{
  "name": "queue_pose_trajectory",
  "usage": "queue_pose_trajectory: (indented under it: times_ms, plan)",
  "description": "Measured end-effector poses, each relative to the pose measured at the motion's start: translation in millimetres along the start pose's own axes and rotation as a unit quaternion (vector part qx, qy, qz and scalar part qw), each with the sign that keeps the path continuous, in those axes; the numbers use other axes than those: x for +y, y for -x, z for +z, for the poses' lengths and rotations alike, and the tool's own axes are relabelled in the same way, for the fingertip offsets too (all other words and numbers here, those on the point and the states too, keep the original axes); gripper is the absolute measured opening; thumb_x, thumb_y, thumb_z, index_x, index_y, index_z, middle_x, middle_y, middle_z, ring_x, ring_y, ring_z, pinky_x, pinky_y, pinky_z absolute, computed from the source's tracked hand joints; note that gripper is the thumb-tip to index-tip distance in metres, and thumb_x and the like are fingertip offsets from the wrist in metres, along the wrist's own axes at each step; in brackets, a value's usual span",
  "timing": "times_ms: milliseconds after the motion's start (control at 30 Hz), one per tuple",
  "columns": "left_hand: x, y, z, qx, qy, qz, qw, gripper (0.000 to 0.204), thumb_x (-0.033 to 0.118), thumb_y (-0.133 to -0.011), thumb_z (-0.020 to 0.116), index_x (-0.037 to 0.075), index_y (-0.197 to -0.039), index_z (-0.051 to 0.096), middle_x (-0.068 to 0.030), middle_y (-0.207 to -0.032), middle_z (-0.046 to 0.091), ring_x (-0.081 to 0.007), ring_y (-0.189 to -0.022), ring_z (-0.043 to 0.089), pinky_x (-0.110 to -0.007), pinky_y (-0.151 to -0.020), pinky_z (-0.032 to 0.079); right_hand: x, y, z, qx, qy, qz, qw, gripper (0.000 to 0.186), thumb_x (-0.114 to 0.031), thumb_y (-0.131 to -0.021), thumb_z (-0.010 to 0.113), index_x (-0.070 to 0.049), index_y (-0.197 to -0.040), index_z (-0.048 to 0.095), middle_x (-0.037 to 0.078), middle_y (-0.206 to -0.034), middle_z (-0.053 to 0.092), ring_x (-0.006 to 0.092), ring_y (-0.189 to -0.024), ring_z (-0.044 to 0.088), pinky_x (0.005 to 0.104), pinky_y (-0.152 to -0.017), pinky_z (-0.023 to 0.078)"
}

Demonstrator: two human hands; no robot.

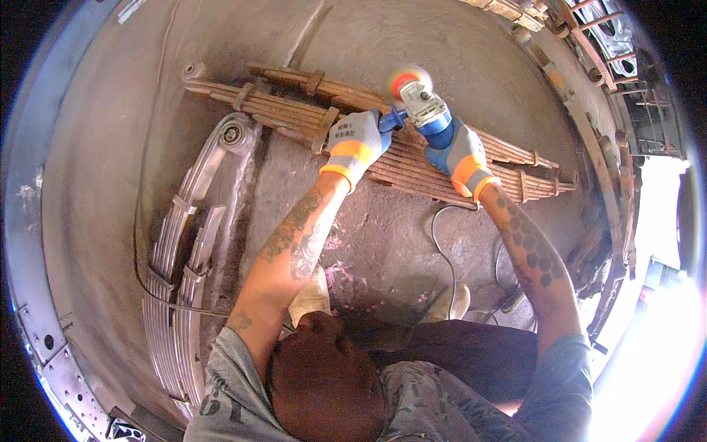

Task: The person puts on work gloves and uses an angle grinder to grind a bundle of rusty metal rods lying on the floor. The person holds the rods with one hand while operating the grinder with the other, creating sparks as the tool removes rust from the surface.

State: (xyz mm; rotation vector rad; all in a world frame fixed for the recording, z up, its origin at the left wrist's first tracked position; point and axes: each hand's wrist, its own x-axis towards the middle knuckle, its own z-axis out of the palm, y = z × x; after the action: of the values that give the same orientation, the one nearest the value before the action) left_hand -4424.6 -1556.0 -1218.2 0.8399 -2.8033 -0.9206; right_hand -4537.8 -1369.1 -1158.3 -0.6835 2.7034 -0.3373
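An angle grinder [427, 110] with a blue body, a grey metal head and a blurred round orange-red disc [404, 83] is held over rusty leaf springs [291, 114] on the floor. My left hand [357, 145], in a grey, orange and blue glove, wraps round its blue side handle [393, 119]. My right hand [461, 155], gloved alike, grips the blue body behind the head. The disc is at the far edge of the upper spring pack; whether it touches the metal I cannot tell. Below my right wrist runs a dark cord [434, 228].
Bare-metal leaf springs [177, 243] lie to the left, one with a round eye at its end. A thin cable [137, 221] crosses the floor there. More long springs [589, 140] and metal racks [611, 44] line the right side. My shoes [313, 295] are close below.
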Motion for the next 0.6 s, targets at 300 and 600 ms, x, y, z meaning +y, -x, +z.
queue_pose_trajectory:
  times_ms: [300,600]
  plan:
    - [1.4,0.8,-7.9,-0.006,0.01,-0.003,1.0,0.032,0.042,-0.091,0.065,0.015,-0.095,0.08,-0.0198,-0.093,0.078,-0.0418,-0.086,0.076,-0.054,-0.076,0.06,1.6,-6.8,-0.5,0.011,0.001,-0.009,1.0,0.055,-0.032,-0.074,0.08,-0.005,-0.121,0.069,0.024,-0.112,0.076,0.0423,-0.111,0.073,0.0479,-0.095,0.057]
    - [-0.3,-0.5,-4.7,0.004,0.028,-0.005,1.0,0.036,0.045,-0.088,0.069,0.01,-0.088,0.078,-0.022,-0.087,0.076,-0.043,-0.082,0.075,-0.054,-0.073,0.059,0.6,-10.1,0.4,0.017,0.008,-0.021,1.0,0.053,-0.032,-0.075,0.08,-0.006,-0.12,0.07,0.023,-0.111,0.077,0.0432,-0.109,0.073,0.0476,-0.094,0.057]
